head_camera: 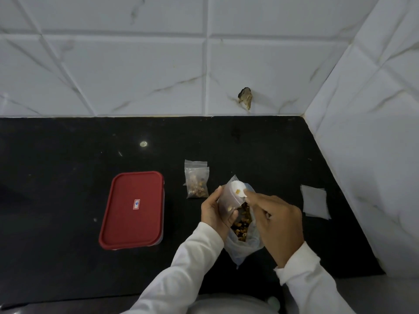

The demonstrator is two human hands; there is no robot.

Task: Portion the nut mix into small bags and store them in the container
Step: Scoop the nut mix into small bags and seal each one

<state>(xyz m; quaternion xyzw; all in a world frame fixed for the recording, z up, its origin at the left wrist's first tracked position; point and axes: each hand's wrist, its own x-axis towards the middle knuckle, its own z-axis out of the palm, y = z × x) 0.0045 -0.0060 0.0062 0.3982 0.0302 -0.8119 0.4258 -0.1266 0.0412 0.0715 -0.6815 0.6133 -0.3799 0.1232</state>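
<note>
My left hand (215,211) grips a small clear bag (229,200) with a nut or two inside, held over the large open bag of nut mix (243,232) on the black counter. My right hand (275,225) pinches a white scoop (238,188) with a nut piece in it at the small bag's mouth. A filled small bag (196,182) lies on the counter just behind, overlapping another small bag. The container with its red lid (132,209) on stands to the left.
A few empty small bags (315,203) lie flat at the right, near the tiled side wall (374,143). The tiled back wall has a chipped hole (245,99). The counter's front edge runs below my sleeves.
</note>
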